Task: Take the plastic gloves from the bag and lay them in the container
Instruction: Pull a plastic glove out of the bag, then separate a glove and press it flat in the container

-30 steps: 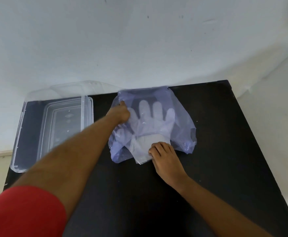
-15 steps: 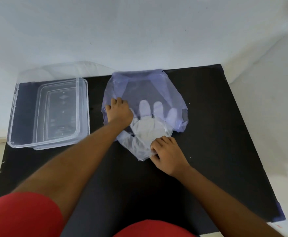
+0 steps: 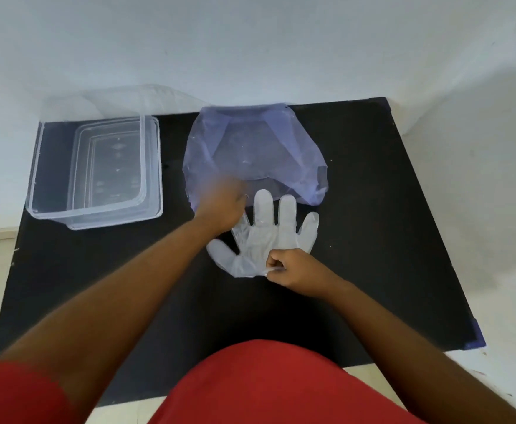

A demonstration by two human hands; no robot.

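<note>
Container [image 3: 94,175] at worktop [image 3: 373,240] far-left corner: nothing visible inside. Gloves [image 3: 266,237] outside bag [image 3: 256,154]. Right hand [image 3: 293,267] pinching glove cuff; left hand [image 3: 223,206] blurred, grip indeterminate.

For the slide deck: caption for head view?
Right hand pinches clear plastic glove beside purple plastic bag; left hand blurred.

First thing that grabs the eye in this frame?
The clear plastic glove spread flat mid-table, its cuff pinched by the right hand. Behind it lies the bluish bag, its near edge under the blurred left hand. The clear container sits far left.
</note>
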